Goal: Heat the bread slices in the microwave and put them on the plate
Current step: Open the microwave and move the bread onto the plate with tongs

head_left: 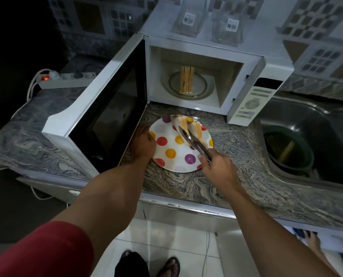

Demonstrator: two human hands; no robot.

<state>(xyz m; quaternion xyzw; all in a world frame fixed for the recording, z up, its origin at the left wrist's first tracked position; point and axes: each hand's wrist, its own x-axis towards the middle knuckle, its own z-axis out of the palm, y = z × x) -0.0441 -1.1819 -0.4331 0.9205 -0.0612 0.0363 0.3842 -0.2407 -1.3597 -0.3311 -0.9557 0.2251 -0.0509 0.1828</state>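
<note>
Microwave [216, 62] door open, swung out to my left. A stack of bread slices [186, 83] stands on edge on the turntable, not yet moved.

My right hand [214, 166] grips metal tongs [194, 143], fingers curled round the handles. The tong tips are over the far side of the spotted plate [172, 154], with two slices [186, 126] at them. I cannot tell whether the tips clamp one slice or sit between the pair. Both slices look tilted, leaning rather than lying flat.

My left hand [144, 142] rests at the plate's left rim, just beside the open door; fingers are bent, but whether they grip the rim is hidden.

Plate sits on the table in front of the microwave, near the sink [306, 140].

Risks, as I judge them:
- If the tongs let go while the slices are tilted, one may tip off the far rim onto the table.
- Tongs pinch soft bread; too hard a squeeze may tear it.
- The plate may skid if my left hand lifts.
- The reach back into the microwave passes close to the open door edge.
</note>
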